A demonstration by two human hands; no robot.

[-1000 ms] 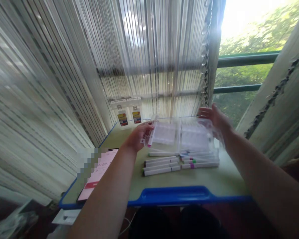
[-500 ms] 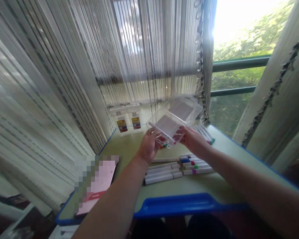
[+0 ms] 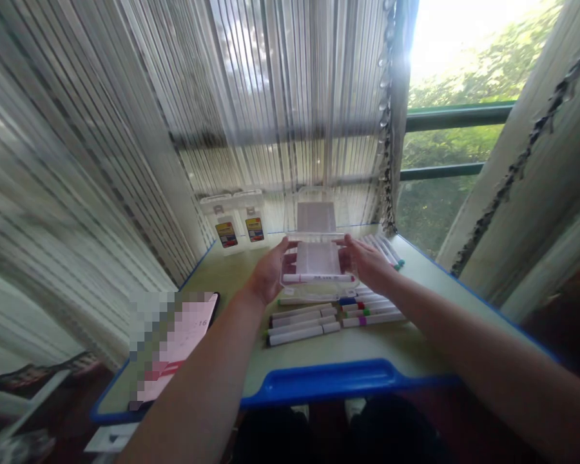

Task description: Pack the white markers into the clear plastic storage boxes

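Observation:
Between my two hands is a clear plastic case (image 3: 314, 238), its lid raised at the back and a pale sheet showing in it. My left hand (image 3: 269, 269) grips the case's left side, and my right hand (image 3: 365, 263) grips the right side, fingers partly seen through the plastic. One white marker (image 3: 319, 278) with pinkish-red ends lies along the near edge inside the case. Just below, on the table, lie several white markers (image 3: 303, 332) with dark ends and several more with coloured bands (image 3: 379, 318).
Two clear cases with printed labels (image 3: 226, 234) stand upright at the back left. More markers (image 3: 384, 251) lie behind my right hand. A phone (image 3: 186, 348), partly pixelated, lies at the left. The table (image 3: 367, 351) has a blue front tray (image 3: 328, 379); curtains hang behind it.
The case has turned from a slant to face me squarely and tipped level, both hands still on its sides. The marker now lies straight along its near edge. The view has shifted slightly.

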